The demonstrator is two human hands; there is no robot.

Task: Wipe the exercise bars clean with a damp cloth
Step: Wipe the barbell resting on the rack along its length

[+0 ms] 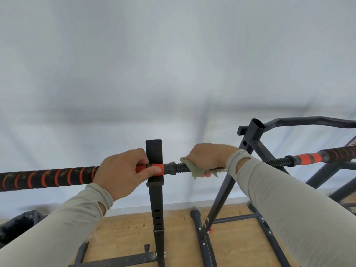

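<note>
A black bar with orange spiral tape (48,178) runs in from the left and rests on a black upright stand (155,155). My left hand (123,172) grips the bar at its orange collar beside the stand. My right hand (208,158) is closed around a greenish-grey cloth (194,169) wrapped over the bar's black threaded end (180,167). A second bar with orange and black tape (312,158) lies to the right, its threaded end hidden partly behind my right forearm.
A dark tubular frame (256,130) with angled legs stands right of centre, a curved rail reaching right. Stand feet and crossbars rest on the wooden floor (177,237). A white wall fills the background. A dark object (17,224) lies at lower left.
</note>
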